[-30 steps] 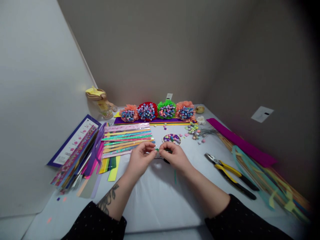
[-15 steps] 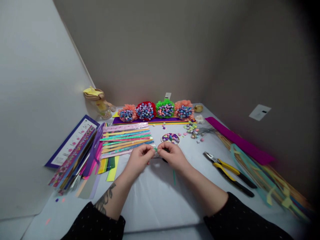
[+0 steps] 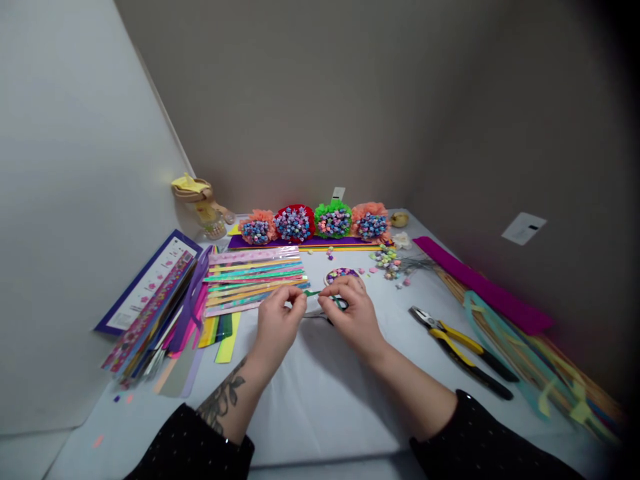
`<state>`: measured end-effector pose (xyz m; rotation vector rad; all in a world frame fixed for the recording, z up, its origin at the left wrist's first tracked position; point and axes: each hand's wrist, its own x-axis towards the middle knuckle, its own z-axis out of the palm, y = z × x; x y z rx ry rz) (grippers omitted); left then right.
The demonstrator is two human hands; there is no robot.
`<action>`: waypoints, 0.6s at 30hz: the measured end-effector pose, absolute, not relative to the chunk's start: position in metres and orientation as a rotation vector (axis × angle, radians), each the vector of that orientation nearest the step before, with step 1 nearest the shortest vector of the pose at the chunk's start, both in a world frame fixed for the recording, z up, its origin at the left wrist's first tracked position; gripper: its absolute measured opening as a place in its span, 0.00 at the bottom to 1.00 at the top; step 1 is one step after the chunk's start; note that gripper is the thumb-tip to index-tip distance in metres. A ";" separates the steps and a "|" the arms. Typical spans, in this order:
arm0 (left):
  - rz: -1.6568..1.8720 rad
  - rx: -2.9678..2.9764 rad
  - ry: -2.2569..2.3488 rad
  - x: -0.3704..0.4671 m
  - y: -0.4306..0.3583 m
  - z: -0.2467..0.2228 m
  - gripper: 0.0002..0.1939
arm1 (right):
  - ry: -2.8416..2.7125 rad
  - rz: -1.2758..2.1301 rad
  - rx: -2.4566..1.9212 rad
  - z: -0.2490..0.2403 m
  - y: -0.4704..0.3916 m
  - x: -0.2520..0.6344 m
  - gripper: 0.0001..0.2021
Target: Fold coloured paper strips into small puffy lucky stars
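A narrow green paper strip (image 3: 313, 293) spans the small gap between my fingertips. My left hand (image 3: 278, 321) pinches its left end between thumb and forefinger. At the other end, my right hand (image 3: 354, 312) is closed in a pinch on the strip, its other fingers curled. Scissors (image 3: 316, 315) lie on the table just under my hands, partly covered by the right one. Right behind my right hand stands a small round bowl (image 3: 327, 278) of folded paper stars. Packs of coloured paper strips (image 3: 255, 280) lie beyond my left hand.
Yellow-and-black pliers (image 3: 460, 353) lie to the right, near sticks and a magenta paper roll (image 3: 485, 287). Paper flowers filled with stars (image 3: 294, 223) line the back. Loose stars (image 3: 390, 261) sit behind the bowl. More strips (image 3: 150, 313) are piled left, below a jar (image 3: 214, 227).
My fingertips have drawn slightly apart, and more of the green strip shows between them. The light teal end hanging below my right hand is out of sight. The view has shifted a little.
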<state>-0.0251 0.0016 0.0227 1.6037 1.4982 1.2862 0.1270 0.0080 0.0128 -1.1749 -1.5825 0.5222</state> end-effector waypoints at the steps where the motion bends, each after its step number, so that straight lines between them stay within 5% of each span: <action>1: 1.307 1.647 1.500 -0.024 0.000 0.022 0.05 | -1.586 0.543 -1.177 0.013 0.007 0.127 0.02; 18: 1.272 1.706 1.381 -0.023 -0.003 0.022 0.06 | -1.474 0.792 -1.154 0.011 0.008 0.124 0.03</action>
